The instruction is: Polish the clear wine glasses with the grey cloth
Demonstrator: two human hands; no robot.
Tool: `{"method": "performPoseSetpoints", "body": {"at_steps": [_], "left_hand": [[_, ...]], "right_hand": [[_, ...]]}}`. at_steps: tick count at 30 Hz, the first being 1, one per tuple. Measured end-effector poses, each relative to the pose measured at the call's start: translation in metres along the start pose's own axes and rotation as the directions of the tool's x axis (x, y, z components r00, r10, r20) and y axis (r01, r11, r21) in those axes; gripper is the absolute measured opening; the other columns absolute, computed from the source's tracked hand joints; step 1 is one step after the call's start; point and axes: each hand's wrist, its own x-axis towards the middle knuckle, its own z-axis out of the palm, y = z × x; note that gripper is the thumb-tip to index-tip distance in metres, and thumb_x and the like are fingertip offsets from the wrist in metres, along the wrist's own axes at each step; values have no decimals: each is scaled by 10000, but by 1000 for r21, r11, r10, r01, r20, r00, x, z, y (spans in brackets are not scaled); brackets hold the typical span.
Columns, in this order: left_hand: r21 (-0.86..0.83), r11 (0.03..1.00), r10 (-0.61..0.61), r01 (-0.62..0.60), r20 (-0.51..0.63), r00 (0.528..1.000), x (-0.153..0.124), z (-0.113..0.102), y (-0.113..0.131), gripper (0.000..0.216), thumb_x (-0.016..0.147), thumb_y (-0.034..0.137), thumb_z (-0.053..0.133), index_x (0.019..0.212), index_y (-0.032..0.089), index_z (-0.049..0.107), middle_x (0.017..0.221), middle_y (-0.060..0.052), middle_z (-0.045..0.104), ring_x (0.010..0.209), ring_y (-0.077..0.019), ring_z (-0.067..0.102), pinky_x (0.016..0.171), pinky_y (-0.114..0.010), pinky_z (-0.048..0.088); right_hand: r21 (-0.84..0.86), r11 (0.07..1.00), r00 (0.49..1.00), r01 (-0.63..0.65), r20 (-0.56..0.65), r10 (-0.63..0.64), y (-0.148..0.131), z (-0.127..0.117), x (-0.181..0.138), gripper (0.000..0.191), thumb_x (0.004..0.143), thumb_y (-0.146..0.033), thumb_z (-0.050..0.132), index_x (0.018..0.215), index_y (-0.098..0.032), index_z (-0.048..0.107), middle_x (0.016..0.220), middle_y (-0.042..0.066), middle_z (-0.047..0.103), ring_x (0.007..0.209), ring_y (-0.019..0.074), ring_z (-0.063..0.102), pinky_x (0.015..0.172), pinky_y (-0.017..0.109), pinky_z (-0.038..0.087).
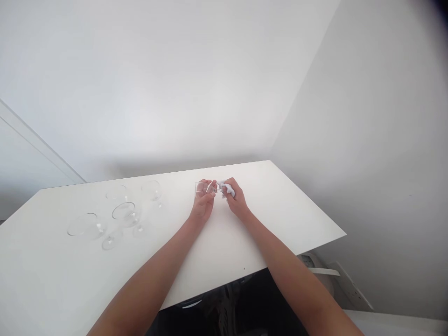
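My left hand (203,205) is closed around the bowl of a clear stemmed glass (198,186), which lies sideways in the air with its mouth to the left. At the stem end, my right hand (238,199) grips a crumpled white cloth (229,189) pressed around the foot, so the foot itself is hidden. Both hands are just above the white table (224,247), near its far side. Left of them stand several more clear glasses, among them a stemmed glass (127,216) with a round bowl and a wide glass (84,226) closest to the left.
A white wall (175,93) rises close behind the table's far edge. At lower right, a beige rounded object with a pale handle (322,271) sits below the table edge. Something glossy black (224,308) lies under the near edge, between my forearms.
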Motion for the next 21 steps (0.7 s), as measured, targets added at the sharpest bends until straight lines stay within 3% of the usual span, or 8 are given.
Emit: {"method": "performPoseSetpoints", "body": {"at_steps": [2, 4, 6, 8, 11, 16, 18, 21], "left_hand": [[-6, 1000, -15, 15, 35, 999, 1, -2, -1, 553, 594, 27, 887, 1043, 314, 741, 1173, 16, 639, 1259, -215, 621, 1119, -359, 440], [-4, 1000, -26, 27, 75, 997, 1, -3, -1, 588, 557, -18, 865, 1027, 312, 741, 1141, 21, 644, 1253, -208, 626, 1128, -357, 441], [9, 1000, -25, 25, 94, 995, 1, -4, -2, 598, 530, -47, 850, 1005, 300, 739, 1106, 23, 645, 1233, -195, 630, 1135, -354, 442], [25, 1000, -20, 18, 99, 995, 1, -3, -3, 594, 516, -57, 847, 987, 287, 733, 1089, 21, 647, 1228, -193, 632, 1154, -364, 436], [25, 1000, -9, 6, 86, 996, 1, -2, -4, 594, 531, -54, 833, 1002, 291, 722, 1106, 24, 647, 1231, -196, 638, 1199, -392, 411], [-48, 999, 13, -10, 54, 998, 3, -2, -5, 586, 582, -47, 798, 1040, 313, 736, 1117, 31, 638, 1169, -166, 640, 1184, -363, 421], [-43, 999, 2, 1, 64, 998, 3, -2, -5, 585, 572, -54, 795, 1027, 308, 739, 1104, 29, 634, 1157, -163, 636, 1147, -346, 442], [-7, 1000, -16, 17, 69, 997, 2, -2, -5, 582, 542, -59, 796, 991, 304, 727, 1090, 29, 633, 1128, -166, 631, 1102, -346, 466]], "right_hand": [[-50, 996, 996, 78, -28, -80, 0, 0, -1, 487, 885, -702, 754, 842, -239, 611, 867, 25, 551, 773, 165, 507, 699, 320, 484], [40, 992, 992, -124, 4, 123, 1, -2, 1, 519, 865, -722, 757, 820, -247, 554, 774, -6, 513, 655, 140, 443, 591, 297, 431], [129, 920, 926, -370, 132, 354, 1, -3, 4, 534, 873, -752, 707, 833, -252, 525, 711, -29, 498, 529, 110, 349, 478, 282, 349], [144, 873, 878, -466, 195, 437, 2, -4, 6, 548, 901, -784, 619, 826, -250, 521, 669, -33, 493, 465, 99, 286, 423, 287, 309], [140, 912, 922, -386, 75, 379, 3, -2, 4, 561, 919, -794, 606, 819, -246, 538, 677, -27, 486, 507, 113, 357, 464, 284, 369], [53, 997, 998, -53, -17, 54, 6, 3, -2, 484, 897, -701, 760, 852, -234, 642, 865, 24, 577, 772, 151, 528, 643, 268, 468], [179, 954, 971, -239, 17, 240, 7, 3, 0, 469, 908, -662, 764, 823, -239, 579, 754, -15, 526, 633, 121, 470, 551, 252, 408], [336, 762, 832, -553, 177, 526, 6, -1, 5, 440, 887, -595, 775, 830, -242, 519, 661, -53, 511, 459, 79, 342, 437, 241, 321]]}}
